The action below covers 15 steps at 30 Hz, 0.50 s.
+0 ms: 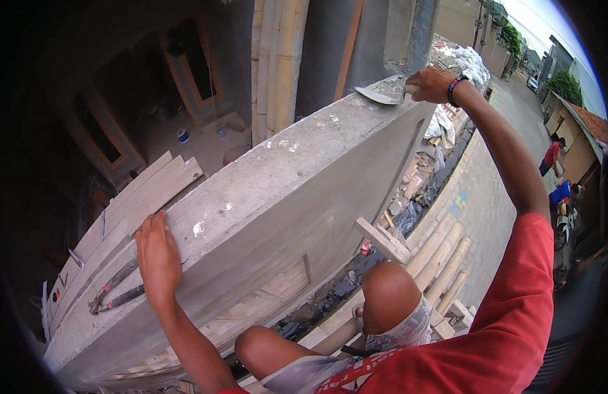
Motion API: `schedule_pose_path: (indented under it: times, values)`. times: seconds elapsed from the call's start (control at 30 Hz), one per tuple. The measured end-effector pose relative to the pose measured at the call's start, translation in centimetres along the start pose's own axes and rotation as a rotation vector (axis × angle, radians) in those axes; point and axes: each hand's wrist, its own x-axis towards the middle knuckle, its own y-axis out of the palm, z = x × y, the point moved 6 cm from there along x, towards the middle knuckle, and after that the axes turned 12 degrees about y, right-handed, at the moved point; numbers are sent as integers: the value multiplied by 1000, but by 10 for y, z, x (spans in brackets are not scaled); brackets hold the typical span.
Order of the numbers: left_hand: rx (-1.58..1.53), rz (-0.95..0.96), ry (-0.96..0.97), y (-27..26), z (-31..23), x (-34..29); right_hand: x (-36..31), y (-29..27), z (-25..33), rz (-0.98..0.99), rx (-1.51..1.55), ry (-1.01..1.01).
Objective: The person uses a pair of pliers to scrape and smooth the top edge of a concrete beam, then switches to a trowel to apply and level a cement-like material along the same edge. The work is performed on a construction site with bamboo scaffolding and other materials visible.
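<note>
A concrete wall [251,190] with a rough grey top slants across in front of me. My right hand [430,85], with a beaded bracelet at the wrist, is closed round the handle of a trowel [377,96] at the wall's far end. The trowel's metal blade lies low over the top surface, partly touching it as far as I can see. Nearer me, my left hand [158,256] rests on the wall top with its fingers laid over the surface, holding no tool. Close beside it lie pincers [113,295] with dark, red-marked handles.
Wooden boards [143,190] lean along the wall's left side. Bamboo poles [442,253] and a timber piece [383,240] sit below on the right, near my knees. Rubble and white sacks [465,64] border the paved street [501,177]. People [555,157] are at the far right.
</note>
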Motion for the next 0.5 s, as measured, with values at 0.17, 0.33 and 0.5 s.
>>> schedule_pose_path:
  times: [0.17,0.33,0.5]
  values:
    - [22,-13,28,-4,2,2,23,-4,-26,-189,92,9]
    - [50,-9,30,-10,8,0,-46,-11,31,-45,166,-250]
    - [17,26,32,2,1,0,23,40,-84,-112,175,-68]
